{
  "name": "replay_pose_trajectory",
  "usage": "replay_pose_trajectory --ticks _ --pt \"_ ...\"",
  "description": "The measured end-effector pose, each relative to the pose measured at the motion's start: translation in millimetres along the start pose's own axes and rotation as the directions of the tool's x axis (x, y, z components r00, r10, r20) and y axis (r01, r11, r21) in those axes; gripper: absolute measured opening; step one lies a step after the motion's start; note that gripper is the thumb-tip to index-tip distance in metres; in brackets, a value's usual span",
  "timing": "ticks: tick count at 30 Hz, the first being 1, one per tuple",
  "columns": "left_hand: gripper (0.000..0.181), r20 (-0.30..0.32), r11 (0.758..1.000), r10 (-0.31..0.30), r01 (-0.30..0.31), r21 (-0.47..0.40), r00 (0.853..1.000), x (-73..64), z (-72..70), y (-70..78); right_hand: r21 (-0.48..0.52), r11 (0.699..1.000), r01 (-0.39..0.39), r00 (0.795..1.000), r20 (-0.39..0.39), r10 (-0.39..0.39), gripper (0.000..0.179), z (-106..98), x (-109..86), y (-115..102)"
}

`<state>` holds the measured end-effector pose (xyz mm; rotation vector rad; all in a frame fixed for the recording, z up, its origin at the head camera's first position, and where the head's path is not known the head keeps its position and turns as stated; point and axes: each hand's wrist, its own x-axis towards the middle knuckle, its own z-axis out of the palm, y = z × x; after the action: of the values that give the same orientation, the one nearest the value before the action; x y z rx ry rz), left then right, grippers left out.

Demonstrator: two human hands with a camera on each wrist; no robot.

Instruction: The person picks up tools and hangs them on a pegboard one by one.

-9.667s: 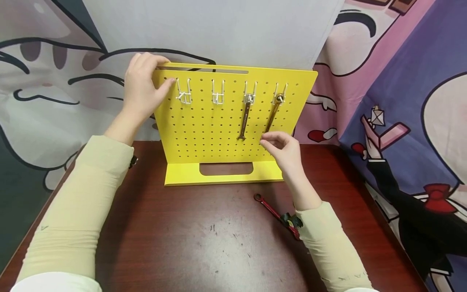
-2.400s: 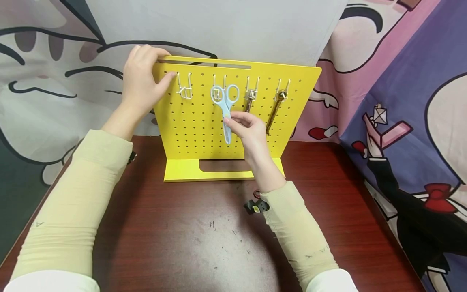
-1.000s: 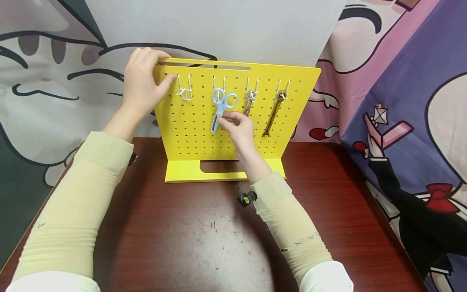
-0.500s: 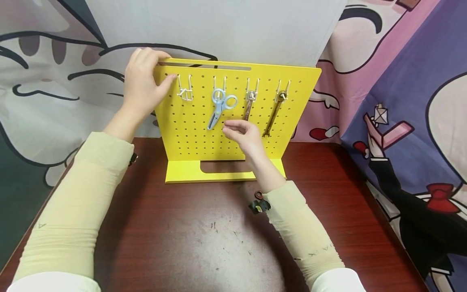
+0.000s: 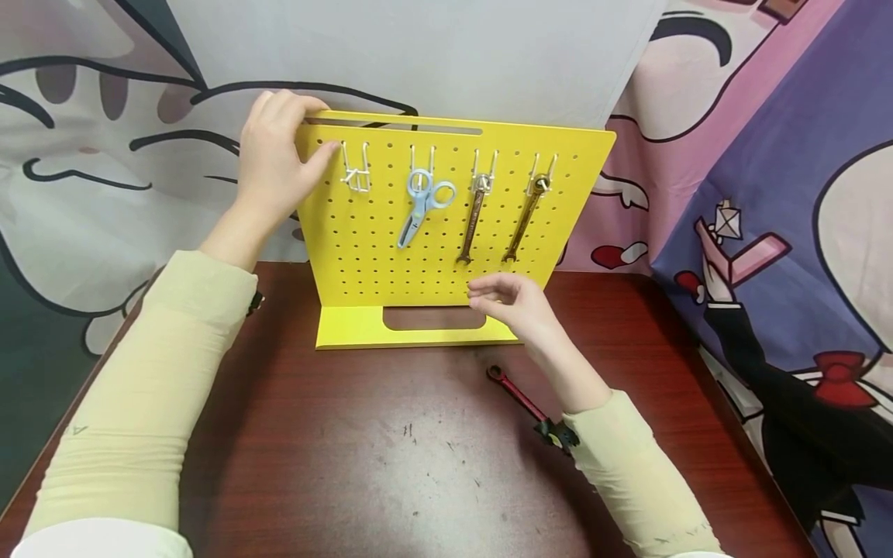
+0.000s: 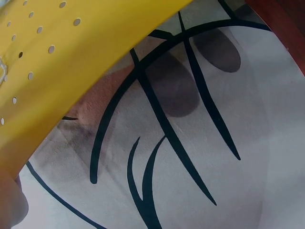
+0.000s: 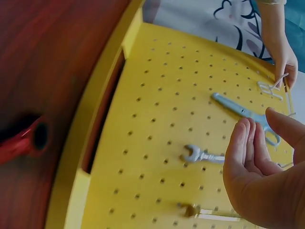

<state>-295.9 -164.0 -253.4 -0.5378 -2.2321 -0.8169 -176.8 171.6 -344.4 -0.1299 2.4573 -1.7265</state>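
Note:
My left hand [image 5: 275, 151] grips the upper left corner of a yellow pegboard [image 5: 391, 267], thumb on the front face and fingers over the top edge. Light blue scissors [image 5: 418, 205] hang by one handle loop on the second hook from the left. Two wrenches hang on the hooks further right, a silver wrench [image 5: 471, 225] and a darker, golden wrench [image 5: 525, 221]. My right hand [image 5: 519, 310] is in front of the board's lower right part, fingers loosely bent, nothing in it. Below it a red wrench [image 5: 518, 394] lies on the table, its near end hidden by the wrist camera.
The leftmost white hook [image 5: 356, 174] carries nothing. The pegboard's yellow base [image 5: 349, 329] stands at the back of the dark red-brown table [image 5: 335, 449]. Cartoon-printed cloth [image 5: 698, 139] hangs behind and to the right.
My right hand brought the scissors to the second hook, let go of them, and drew back down and right, uncovering the red wrench. My left hand stays on the pegboard.

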Motion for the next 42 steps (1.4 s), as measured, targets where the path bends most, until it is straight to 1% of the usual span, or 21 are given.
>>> replay_pose_trajectory --ticks 5,11,16,20,24,29,34,39,42 --pt "0.035 -0.005 1.000 0.004 -0.004 0.000 1.000 0.3 0.0 -0.7 -0.071 0.997 0.002 1.000 -0.011 -0.002 0.031 -15 -14.7 19" --pt "0.035 -0.007 1.000 0.009 -0.009 0.005 1.000 0.7 -1.1 -0.6 -0.199 0.980 0.032 0.999 -0.013 -0.035 0.026 -29 -25.6 38" --pt "0.035 -0.003 1.000 0.008 -0.008 0.004 1.000 1.6 -1.7 0.6 -0.267 0.963 0.046 0.999 0.010 -0.045 0.023 -35 -34.9 53" --pt "0.035 0.003 1.000 0.010 -0.010 0.007 1.000 2.2 -1.1 1.3 -0.314 0.948 0.053 0.999 0.028 -0.046 0.023 -37 -42.5 65" --pt "0.035 0.003 1.000 0.011 -0.011 0.005 1.000 2.3 -0.4 1.0 -0.350 0.935 0.061 0.998 0.035 -0.052 0.023 -37 -49.0 77" --pt "0.035 0.003 1.000 0.007 -0.007 0.004 1.000 1.7 -0.3 0.3 -0.379 0.922 0.083 0.996 0.066 -0.063 0.023 -38 -54.6 89" --pt "0.036 0.004 1.000 0.002 -0.002 0.005 1.000 1.1 -0.6 0.3 -0.400 0.914 0.073 0.995 0.094 -0.039 0.020 -40 -59.3 100" --pt "0.036 0.005 1.000 -0.003 0.003 0.005 1.000 0.4 -0.7 0.5 -0.396 0.917 0.041 0.993 0.116 0.006 0.017 -42 -64.5 110" --pt "0.036 0.004 1.000 -0.004 0.004 0.004 1.000 0.0 -0.7 0.5 -0.411 0.911 0.037 0.992 0.127 0.017 0.017 -43 -67.0 116"
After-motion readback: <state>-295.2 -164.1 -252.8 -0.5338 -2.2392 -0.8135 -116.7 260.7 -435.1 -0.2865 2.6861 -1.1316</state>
